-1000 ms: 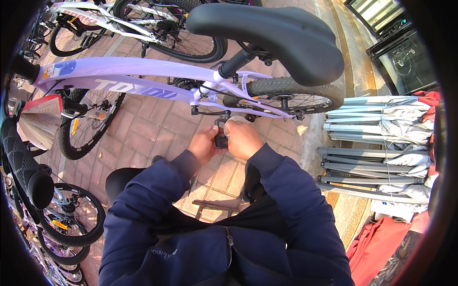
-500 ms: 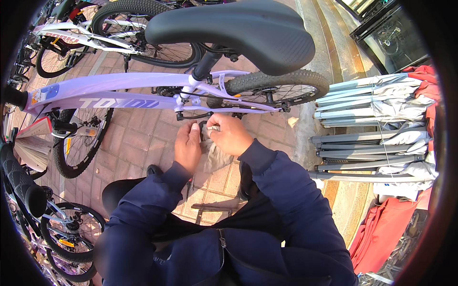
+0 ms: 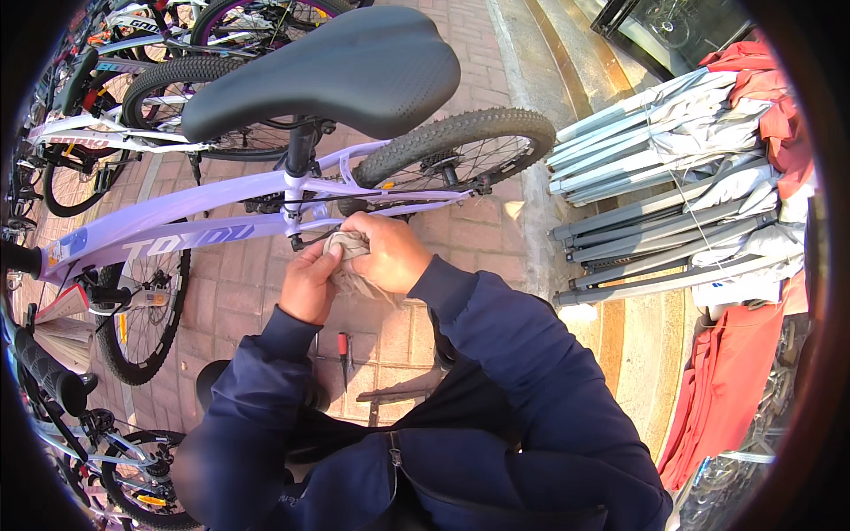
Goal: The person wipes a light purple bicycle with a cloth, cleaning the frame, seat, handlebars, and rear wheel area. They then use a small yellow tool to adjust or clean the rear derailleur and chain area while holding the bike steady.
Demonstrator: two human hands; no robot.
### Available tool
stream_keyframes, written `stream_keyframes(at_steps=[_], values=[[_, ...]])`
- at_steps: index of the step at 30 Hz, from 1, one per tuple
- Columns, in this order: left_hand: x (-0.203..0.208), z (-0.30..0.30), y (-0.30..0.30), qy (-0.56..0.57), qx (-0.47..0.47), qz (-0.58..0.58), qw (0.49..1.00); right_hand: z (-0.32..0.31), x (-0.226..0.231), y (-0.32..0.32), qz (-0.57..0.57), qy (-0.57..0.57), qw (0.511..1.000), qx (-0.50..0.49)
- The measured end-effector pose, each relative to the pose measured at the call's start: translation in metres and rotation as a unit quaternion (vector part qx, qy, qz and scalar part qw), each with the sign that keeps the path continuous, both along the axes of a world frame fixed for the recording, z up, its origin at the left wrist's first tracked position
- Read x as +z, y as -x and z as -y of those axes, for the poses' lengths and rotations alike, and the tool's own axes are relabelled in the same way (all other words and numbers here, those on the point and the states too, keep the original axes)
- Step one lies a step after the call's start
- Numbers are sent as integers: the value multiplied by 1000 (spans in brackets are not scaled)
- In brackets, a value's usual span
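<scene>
A bunched beige rag (image 3: 351, 242) is gripped between my two hands, and its loose end hangs below the fingers. My left hand (image 3: 307, 281) pinches the rag's left side with the thumb on top. On the other side, my right hand (image 3: 388, 252) is closed round it. Both hands are just below the crank area of a lilac bicycle frame (image 3: 186, 208). Its black saddle (image 3: 332, 75) covers part of the view above, and its rear wheel (image 3: 474, 133) is to the right. Whatever part of the bicycle lies directly behind my hands is hidden.
A red-handled screwdriver (image 3: 343, 345) and a dark bar-shaped object (image 3: 394, 396) lie on the brick paving. Folded canopy poles (image 3: 673, 212) and red fabric (image 3: 722, 380) stand at the right. Several bicycles, including a white one (image 3: 97, 133), crowd the left.
The rag, which hung beneath my right hand, is now bunched up between both hands. The view has shifted, and the screwdriver shows more fully.
</scene>
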State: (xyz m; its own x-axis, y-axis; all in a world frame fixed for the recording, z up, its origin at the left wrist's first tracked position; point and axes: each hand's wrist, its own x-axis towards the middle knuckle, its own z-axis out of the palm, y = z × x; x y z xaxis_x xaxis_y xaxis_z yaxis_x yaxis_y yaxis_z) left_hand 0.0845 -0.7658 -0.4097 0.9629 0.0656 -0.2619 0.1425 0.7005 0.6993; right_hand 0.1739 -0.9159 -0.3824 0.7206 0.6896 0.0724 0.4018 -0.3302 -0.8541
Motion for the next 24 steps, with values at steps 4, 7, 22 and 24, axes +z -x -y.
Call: stream_keyframes(at_steps=[4,7,22,24], values=[[34,-12,3,-400,9,27,916,53,5,-54,32,20,999,-33],[74,-52,-12,-702,163,130,681,117,-4,-108,84,106,958,-251],[123,-118,-69,-946,-142,-133,259,159,-176,-202,18,99,882,-460],[123,-118,-69,-948,-138,-131,255,172,-192,-210,-87,134,834,-528]])
